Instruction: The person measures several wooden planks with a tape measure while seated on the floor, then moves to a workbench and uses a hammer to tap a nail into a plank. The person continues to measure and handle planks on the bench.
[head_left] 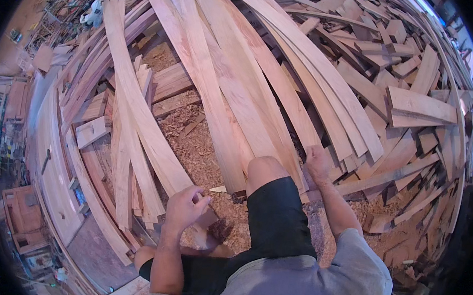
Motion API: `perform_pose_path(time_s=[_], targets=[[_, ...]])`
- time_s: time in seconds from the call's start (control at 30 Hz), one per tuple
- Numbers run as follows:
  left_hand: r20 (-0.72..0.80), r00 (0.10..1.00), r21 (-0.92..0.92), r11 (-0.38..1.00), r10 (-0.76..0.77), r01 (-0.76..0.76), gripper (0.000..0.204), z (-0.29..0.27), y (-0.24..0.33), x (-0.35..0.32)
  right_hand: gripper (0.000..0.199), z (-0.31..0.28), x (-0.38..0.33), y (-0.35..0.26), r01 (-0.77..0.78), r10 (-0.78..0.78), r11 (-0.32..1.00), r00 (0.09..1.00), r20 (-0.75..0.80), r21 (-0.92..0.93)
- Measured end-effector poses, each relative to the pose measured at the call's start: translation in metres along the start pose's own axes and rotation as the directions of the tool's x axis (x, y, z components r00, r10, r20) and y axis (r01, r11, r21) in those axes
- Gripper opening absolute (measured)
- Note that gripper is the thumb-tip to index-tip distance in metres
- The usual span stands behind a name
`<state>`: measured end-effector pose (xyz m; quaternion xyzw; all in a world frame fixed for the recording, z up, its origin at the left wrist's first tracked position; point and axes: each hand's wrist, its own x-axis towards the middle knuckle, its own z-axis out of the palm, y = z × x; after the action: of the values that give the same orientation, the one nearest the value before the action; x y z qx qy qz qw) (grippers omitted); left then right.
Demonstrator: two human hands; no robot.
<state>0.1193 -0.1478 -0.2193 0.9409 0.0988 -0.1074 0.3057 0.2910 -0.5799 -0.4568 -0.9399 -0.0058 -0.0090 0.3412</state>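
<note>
My left hand (185,208) is curled into a loose fist over the near part of a long pale plank (135,105). Nothing shows between its fingers, though their undersides are hidden. Farther right, my right hand (319,163) is closed at the near end of another long, narrow plank (284,90); its grip is partly hidden. Between my hands, several broad planks (234,103) with reddish grain run away from me. My bare knee (266,171) overlaps the near end of these boards.
Wood shavings (188,133) cover the floor between the planks. Short offcuts (420,108) lie in a jumbled heap on the right. At the left stand a long pale board (60,157) and a reddish wooden frame (25,217). Scrap pieces (65,12) clutter the far left.
</note>
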Motion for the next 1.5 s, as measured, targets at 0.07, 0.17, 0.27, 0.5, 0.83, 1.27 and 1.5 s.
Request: perform_pose_path(time_s=[0.07,0.17,0.27,0.5,0.83,1.27,1.5], targets=[[0.005,1.0,-0.007,1.0,0.005,-0.005,0.029,0.001,0.003,0.002,0.025,0.018,-0.016,-0.009,-0.129,0.123,0.989,0.99,0.069,0.076],[0.028,1.0,-0.026,1.0,0.002,-0.001,0.028,0.003,0.008,0.002,0.031,0.042,-0.023,-0.015,-0.29,0.292,0.937,0.956,0.019,0.196],[0.053,0.999,0.005,1.0,0.01,-0.01,0.028,0.002,0.013,0.0,0.038,0.05,-0.016,-0.012,-0.502,0.482,0.808,0.865,0.143,0.309],[0.233,0.902,0.203,0.889,0.363,-0.41,0.029,-0.009,0.021,0.034,0.044,0.059,-0.018,-0.001,-0.655,0.584,0.456,0.731,0.352,0.603],[0.405,0.626,0.135,0.633,0.667,-0.762,0.031,0.135,0.045,0.14,0.041,0.072,-0.094,-0.081,-0.637,0.365,0.565,0.763,0.534,0.524],[0.536,0.669,0.332,0.6,0.514,-0.728,0.038,0.147,0.013,0.122,0.048,-0.186,0.032,0.003,-0.454,0.387,0.889,0.821,-0.419,-0.068],[0.151,0.763,0.256,0.721,0.628,-0.644,0.046,0.11,-0.014,0.121,0.039,-0.165,0.069,-0.012,-0.001,-0.119,0.921,0.951,-0.284,-0.39]])
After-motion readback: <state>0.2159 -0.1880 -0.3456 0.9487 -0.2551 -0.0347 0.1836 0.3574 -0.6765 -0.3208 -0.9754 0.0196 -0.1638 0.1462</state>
